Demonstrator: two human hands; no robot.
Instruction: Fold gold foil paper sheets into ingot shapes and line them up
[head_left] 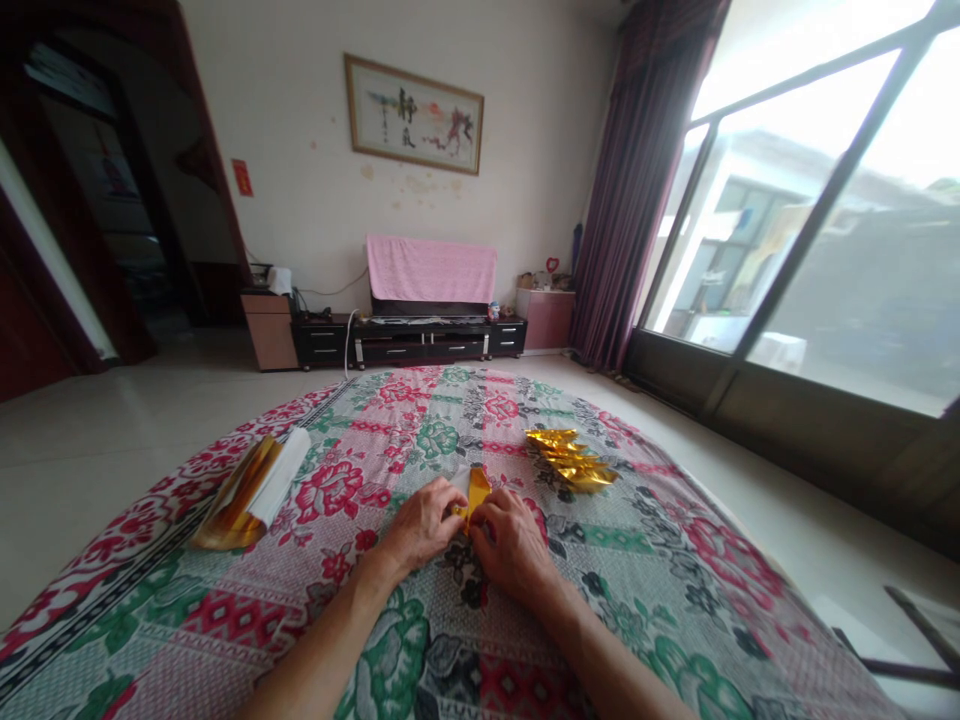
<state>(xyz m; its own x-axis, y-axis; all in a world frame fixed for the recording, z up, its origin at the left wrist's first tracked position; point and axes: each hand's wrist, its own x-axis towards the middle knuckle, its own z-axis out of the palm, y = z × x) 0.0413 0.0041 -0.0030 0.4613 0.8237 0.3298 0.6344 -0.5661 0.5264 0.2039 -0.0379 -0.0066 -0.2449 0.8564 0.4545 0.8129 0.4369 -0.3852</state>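
Between my hands, low over the middle of the cloth, is a small sheet of gold foil paper (478, 484), partly folded, with a pale white part showing at its upper left. My left hand (429, 515) pinches its left lower edge with thumb and fingers. On the other side, my right hand (511, 535) has its fingers closed on the right lower edge. The fingertips hide the lower end of the paper. To the right lies a row of folded gold paper pieces (574, 462), nested against each other. Further left rests a bundle of gold and white paper sheets (251, 490).
A flowered cloth (435, 435) in pink, green and black covers the rounded table. Beyond it stands a low black cabinet (427, 345) with a pink cloth (431, 268) draped over a screen. Purple curtains (622, 200) and a large window are at right; a doorway is at left.
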